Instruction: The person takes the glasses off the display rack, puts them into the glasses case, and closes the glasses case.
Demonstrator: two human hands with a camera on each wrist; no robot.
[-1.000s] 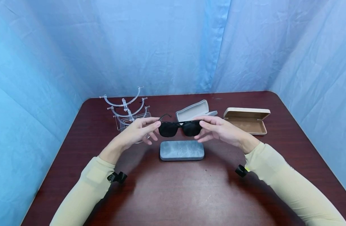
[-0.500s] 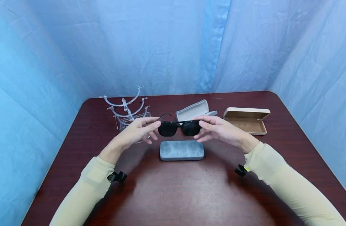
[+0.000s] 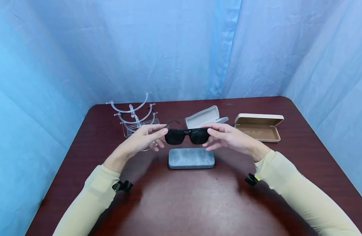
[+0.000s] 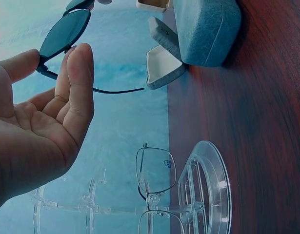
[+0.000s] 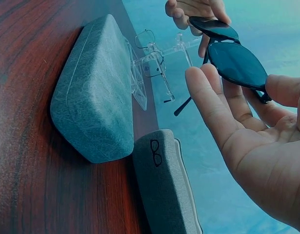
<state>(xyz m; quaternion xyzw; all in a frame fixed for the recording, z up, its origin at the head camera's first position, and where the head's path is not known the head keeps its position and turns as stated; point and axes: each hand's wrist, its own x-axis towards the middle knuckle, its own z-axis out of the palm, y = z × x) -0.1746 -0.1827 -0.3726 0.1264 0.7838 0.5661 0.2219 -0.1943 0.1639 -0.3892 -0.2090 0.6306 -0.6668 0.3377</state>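
Observation:
Dark-lensed sunglasses (image 3: 174,137) hang level in the air between both hands, lenses toward me. My left hand (image 3: 145,137) pinches their left end with thumb and fingers; my right hand (image 3: 228,136) pinches the right end. In the left wrist view, a thin black temple arm of the sunglasses (image 4: 62,35) reaches out past the fingers. Below them on the table lies a closed grey-blue glasses case (image 3: 191,158). In the right wrist view, this closed case (image 5: 98,92) stands apart from the right hand (image 5: 267,146).
A clear acrylic glasses stand (image 3: 133,114) is at the back left, bearing wire-framed eyeglasses (image 4: 156,170) low down. An opened grey case (image 3: 202,118) sits behind the sunglasses. To its right is an opened beige case (image 3: 259,127). Blue curtains (image 3: 157,49) surround the table (image 3: 192,203).
Both hands keep their grip on the sunglasses, which stay almost where they were. The whole head view has shifted slightly downward in the frame.

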